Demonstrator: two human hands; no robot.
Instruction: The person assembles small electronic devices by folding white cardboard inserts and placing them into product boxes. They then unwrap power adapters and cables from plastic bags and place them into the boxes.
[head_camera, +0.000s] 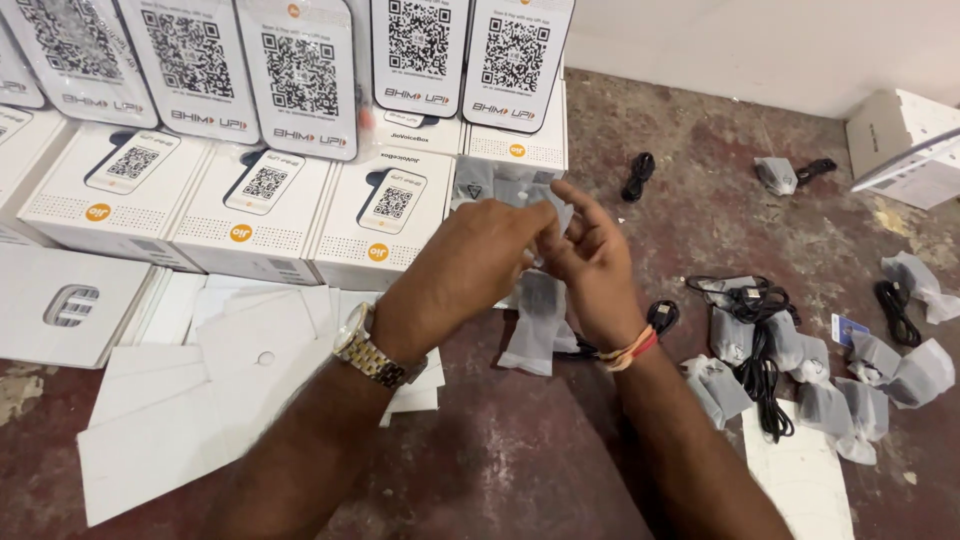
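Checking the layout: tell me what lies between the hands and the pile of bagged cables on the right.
In the head view, a coiled black cable on bare floor lies between the right hand and the bagged cables.

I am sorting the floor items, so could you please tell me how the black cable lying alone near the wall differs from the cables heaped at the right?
The lone black cable lies coiled by itself on bare floor; the heaped cables sprawl loosely, tangled together. The lone cable touches no plastic pouch, while the heaped cables lie among translucent pouches. The lone cable is farther from the hands. Both are black.
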